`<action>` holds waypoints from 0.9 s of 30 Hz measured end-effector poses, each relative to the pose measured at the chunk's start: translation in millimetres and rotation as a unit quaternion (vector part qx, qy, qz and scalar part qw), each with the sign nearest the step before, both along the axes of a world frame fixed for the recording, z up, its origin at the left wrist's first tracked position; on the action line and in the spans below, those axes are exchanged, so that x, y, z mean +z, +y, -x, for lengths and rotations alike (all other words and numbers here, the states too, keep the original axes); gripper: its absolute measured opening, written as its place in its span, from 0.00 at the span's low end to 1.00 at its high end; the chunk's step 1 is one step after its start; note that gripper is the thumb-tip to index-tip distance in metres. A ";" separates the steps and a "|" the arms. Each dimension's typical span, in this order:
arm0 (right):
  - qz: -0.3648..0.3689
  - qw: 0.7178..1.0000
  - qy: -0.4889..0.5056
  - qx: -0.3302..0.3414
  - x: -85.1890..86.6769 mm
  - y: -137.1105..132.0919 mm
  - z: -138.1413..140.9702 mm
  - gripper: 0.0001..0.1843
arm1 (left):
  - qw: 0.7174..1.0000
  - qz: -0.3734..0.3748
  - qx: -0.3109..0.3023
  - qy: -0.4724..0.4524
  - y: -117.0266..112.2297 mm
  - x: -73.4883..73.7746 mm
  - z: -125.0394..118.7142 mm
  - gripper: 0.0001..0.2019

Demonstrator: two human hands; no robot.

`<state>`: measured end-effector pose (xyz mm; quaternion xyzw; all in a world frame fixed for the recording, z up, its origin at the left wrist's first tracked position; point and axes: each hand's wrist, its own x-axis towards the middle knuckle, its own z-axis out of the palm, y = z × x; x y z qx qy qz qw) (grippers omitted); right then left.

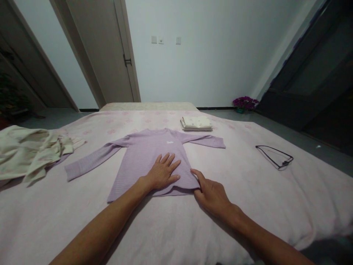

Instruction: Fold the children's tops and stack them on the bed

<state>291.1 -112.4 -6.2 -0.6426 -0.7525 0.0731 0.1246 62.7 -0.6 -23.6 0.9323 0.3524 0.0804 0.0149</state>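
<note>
A light purple long-sleeved shirt (150, 158) lies spread on the bed, collar at the far side and both sleeves stretched outward. Small white lettering shows on its chest. My left hand (163, 172) rests flat on the lower front of the shirt, fingers spread. At the shirt's lower right corner, my right hand (212, 193) has the hem's edge between thumb and index finger. The hem is slightly raised between the two hands, so the back layer shows beneath it.
A folded cream cloth (196, 123) sits beyond the right sleeve. Crumpled cream clothes (30, 149) are heaped at the left. Black-framed eyeglasses (274, 156) lie at the right on the pink bedspread (242, 176). Purple flowers (245, 103) stand on the floor by the wall.
</note>
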 end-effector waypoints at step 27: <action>-0.101 0.974 0.059 0.195 31.1 13.9 -27.8 0.14 | 0.995 -0.006 -0.091 0.026 -9.4 3.1 10.3 0.34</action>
